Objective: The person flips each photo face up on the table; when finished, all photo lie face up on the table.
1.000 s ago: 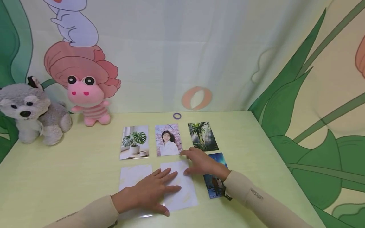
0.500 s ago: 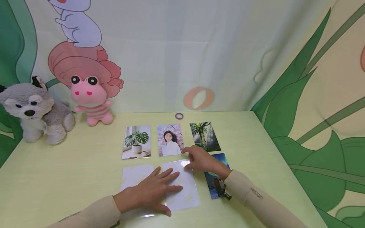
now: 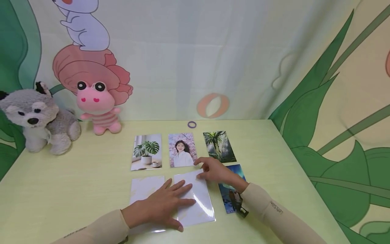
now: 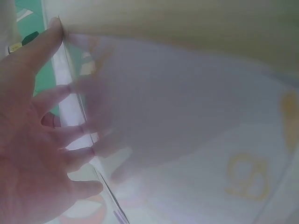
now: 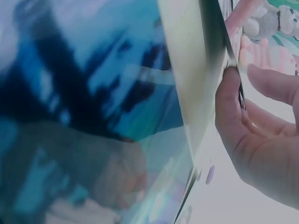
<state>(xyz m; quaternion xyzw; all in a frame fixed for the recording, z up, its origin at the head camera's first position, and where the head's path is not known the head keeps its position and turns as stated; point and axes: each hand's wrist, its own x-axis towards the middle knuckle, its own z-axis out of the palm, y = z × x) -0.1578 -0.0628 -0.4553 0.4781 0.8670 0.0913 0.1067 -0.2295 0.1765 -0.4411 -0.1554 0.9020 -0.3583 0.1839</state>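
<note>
Our left hand (image 3: 164, 206) lies spread across a glossy white rectangular card (image 3: 200, 196) and, beside it, a matching second card (image 3: 147, 187), well short of the back edge of the pale yellow-green worktop (image 3: 266, 152). Our right hand (image 3: 215, 171) half-curls at the first card's far right corner; we cannot tell if it grips.

Beige left sleeve (image 3: 99, 225), beige right sleeve (image 3: 283, 218), small dark lettering (image 3: 276, 207) on both, black piece (image 3: 242, 212) at right cuff (image 3: 248, 194)
</note>
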